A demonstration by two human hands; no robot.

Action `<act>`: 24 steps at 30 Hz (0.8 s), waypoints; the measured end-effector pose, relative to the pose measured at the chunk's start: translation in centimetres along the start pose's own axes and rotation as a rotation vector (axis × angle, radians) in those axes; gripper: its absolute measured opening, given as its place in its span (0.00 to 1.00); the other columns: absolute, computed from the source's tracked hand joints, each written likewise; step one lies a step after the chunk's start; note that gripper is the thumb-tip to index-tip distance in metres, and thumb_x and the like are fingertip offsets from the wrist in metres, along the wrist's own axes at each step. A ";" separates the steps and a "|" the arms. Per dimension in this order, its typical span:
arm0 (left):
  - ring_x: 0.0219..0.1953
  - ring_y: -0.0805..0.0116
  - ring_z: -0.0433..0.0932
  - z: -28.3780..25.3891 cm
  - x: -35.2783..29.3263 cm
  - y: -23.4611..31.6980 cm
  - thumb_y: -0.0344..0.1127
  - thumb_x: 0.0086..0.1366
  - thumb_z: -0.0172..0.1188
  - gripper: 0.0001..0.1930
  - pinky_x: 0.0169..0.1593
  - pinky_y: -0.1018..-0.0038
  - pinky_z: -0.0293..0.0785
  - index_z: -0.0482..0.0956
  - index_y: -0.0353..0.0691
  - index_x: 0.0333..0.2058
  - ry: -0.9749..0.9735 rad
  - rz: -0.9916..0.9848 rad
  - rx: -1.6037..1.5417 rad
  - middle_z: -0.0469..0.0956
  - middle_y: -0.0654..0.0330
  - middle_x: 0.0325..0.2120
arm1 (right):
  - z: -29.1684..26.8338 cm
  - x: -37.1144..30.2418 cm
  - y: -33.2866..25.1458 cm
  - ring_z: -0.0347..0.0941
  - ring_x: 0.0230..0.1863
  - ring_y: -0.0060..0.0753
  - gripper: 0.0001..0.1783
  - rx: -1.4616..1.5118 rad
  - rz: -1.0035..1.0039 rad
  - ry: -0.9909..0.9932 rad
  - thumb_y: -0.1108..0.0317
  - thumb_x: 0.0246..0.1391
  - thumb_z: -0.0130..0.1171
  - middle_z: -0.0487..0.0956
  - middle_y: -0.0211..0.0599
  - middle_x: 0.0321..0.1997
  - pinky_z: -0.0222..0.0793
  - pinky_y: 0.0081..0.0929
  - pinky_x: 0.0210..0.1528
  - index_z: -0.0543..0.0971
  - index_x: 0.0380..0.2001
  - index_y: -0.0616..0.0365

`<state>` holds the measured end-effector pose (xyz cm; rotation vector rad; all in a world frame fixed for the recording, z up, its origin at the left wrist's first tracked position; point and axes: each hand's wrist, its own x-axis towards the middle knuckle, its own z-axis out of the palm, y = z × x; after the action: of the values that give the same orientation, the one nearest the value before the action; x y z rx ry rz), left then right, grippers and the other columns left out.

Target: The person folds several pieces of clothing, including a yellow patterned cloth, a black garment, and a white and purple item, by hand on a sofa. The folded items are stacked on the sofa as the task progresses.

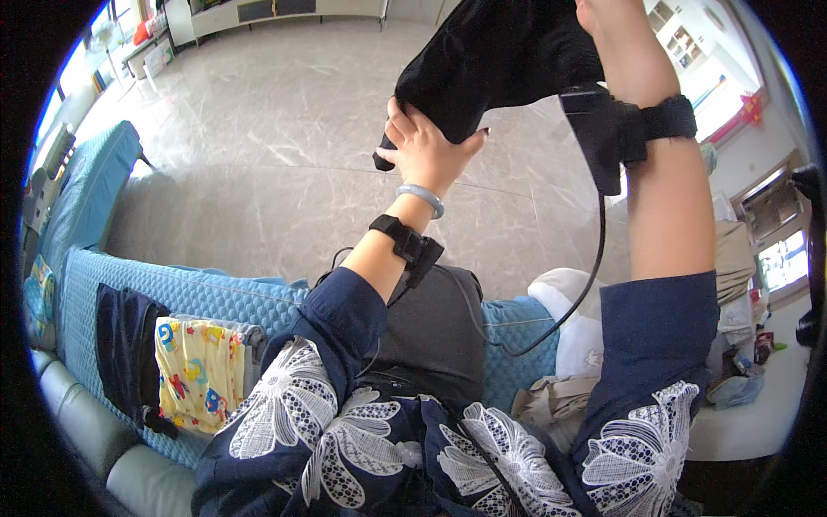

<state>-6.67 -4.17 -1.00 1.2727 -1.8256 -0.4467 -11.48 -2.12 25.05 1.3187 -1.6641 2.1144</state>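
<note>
A black cloth garment (495, 65) stretches between my hands at the top of the view; its upper part runs out of the picture, so its kind is unclear. My left hand (431, 151) lies against its lower left end, fingers apart and thumb stretched away from the cloth. A narrow tip of the garment pokes out past those fingers. At the top edge my right hand (613, 17) grips the garment, with most of its fingers cut off by the frame. A grey bangle (420, 197) circles my left wrist, and black straps with small devices sit on both forearms.
Blue quilted covers (276, 303) lie on the sofa around me. Folded dark trousers (125, 349) and a yellow patterned cloth (196, 366) rest at left. Beige clothing (551, 401) and a white soft item (573, 323) lie at right. Ahead is grey tiled floor (284, 129).
</note>
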 end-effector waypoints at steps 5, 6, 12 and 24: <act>0.60 0.44 0.52 0.3 1.7 -0.2 0.59 0.46 0.61 0.50 0.53 0.39 0.56 0.55 0.24 0.57 -0.011 -0.042 0.056 0.47 0.45 0.61 | -0.5 0.8 0.5 0.73 0.34 0.44 0.16 -0.012 0.062 -0.101 0.76 0.45 0.55 0.70 0.52 0.36 0.78 0.35 0.33 0.65 0.36 0.77; 0.60 0.45 0.53 0.9 2.1 -1.4 0.57 0.47 0.61 0.47 0.53 0.39 0.56 0.55 0.26 0.57 0.009 -0.024 0.091 0.49 0.45 0.60 | -0.5 1.1 0.4 0.73 0.35 0.43 0.16 -0.029 0.067 -0.132 0.77 0.45 0.55 0.70 0.51 0.36 0.78 0.35 0.33 0.66 0.36 0.77; 0.48 0.46 0.69 -0.8 3.8 -7.5 0.31 0.52 0.53 0.17 0.51 0.58 0.67 0.72 0.29 0.40 0.030 0.422 -0.187 0.69 0.47 0.47 | -4.0 2.8 3.0 0.74 0.32 0.40 0.08 0.052 0.042 0.009 0.78 0.46 0.53 0.72 0.44 0.30 0.77 0.37 0.38 0.71 0.32 0.71; 0.42 0.48 0.73 -13.7 11.7 -13.1 0.27 0.56 0.54 0.13 0.47 0.63 0.71 0.71 0.31 0.41 -0.219 0.766 -0.009 0.72 0.49 0.41 | -16.0 2.0 10.9 0.75 0.36 0.43 0.15 0.168 0.493 -0.073 0.70 0.44 0.51 0.75 0.45 0.37 0.77 0.36 0.36 0.73 0.37 0.64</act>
<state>10.47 -17.79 3.03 0.4485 -2.3132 -0.1647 -27.74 6.51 18.62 1.1212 -2.0524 2.5485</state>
